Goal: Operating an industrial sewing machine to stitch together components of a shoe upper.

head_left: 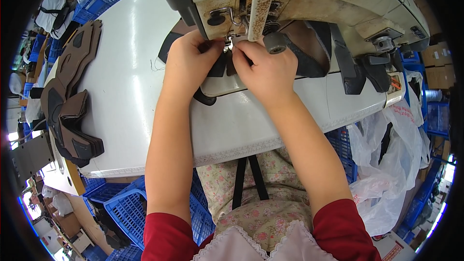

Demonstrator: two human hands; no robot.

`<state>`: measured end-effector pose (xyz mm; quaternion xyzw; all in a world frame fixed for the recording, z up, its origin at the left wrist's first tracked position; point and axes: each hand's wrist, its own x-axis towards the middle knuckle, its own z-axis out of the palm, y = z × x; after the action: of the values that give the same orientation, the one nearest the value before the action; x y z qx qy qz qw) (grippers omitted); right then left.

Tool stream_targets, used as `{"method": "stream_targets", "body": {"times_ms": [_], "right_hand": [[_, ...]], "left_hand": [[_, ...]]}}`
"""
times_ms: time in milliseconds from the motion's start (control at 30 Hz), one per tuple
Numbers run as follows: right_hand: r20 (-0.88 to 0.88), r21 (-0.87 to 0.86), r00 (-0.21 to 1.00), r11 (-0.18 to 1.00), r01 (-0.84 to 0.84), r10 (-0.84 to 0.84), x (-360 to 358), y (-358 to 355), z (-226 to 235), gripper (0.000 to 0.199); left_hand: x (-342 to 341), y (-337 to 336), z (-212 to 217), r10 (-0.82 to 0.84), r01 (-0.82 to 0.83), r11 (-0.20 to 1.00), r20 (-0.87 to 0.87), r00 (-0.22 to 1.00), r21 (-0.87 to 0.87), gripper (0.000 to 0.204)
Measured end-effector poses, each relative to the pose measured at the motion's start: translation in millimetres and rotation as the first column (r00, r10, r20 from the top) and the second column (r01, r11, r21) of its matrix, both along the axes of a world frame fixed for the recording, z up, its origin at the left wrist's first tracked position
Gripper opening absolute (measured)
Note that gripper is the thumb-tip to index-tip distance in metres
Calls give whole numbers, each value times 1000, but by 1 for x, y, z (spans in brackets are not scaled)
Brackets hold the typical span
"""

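Note:
Both hands meet at the needle area (229, 43) of a worn cream sewing machine (319, 0). My left hand (186, 63) is closed, thumb and finger pinched together just left of the needle. From the right, my right hand (268, 65) also pinches close to the needle and presser foot. Whatever lies between the fingertips is too small to make out. Brown and black shoe-upper pieces (309, 48) lie around the machine's bed, partly hidden behind my hands and the machine head. A dark round knob (275, 42) sits just above my right hand.
Stacked brown and black shoe-upper pieces (72, 96) lie at the left of the white table (130, 67). Loose thread (155, 65) rests on the tabletop. Blue crates (128, 212) stand below, and plastic bags (386, 164) hang at the right. Another person (54, 9) is at the far left.

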<state>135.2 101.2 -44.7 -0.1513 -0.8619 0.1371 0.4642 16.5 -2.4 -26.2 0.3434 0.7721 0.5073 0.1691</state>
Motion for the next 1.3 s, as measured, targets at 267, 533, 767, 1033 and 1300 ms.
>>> {"method": "stream_targets", "body": {"times_ms": [267,533,767,1033,1300], "right_hand": [[-17,3,1000,1000,5,-5,0,1,-1,10],[-18,-3,1000,1000,2,-2,0,0,0,10],[0,2,1000,1000,-4,4,1,0,0,11],[26,9,999,1000,-26,26,3,0,0,10],[42,13,998,999,-41,41,4,0,3,10]], "left_hand": [[5,0,7,-24,16,997,-113,993,-76,19],[3,-1,6,-29,21,997,-111,993,-79,19],[3,0,4,-41,27,995,-144,989,-97,19],[3,0,4,-47,34,996,-171,984,-77,19],[4,1,6,-39,25,994,-139,990,-104,19]]}}
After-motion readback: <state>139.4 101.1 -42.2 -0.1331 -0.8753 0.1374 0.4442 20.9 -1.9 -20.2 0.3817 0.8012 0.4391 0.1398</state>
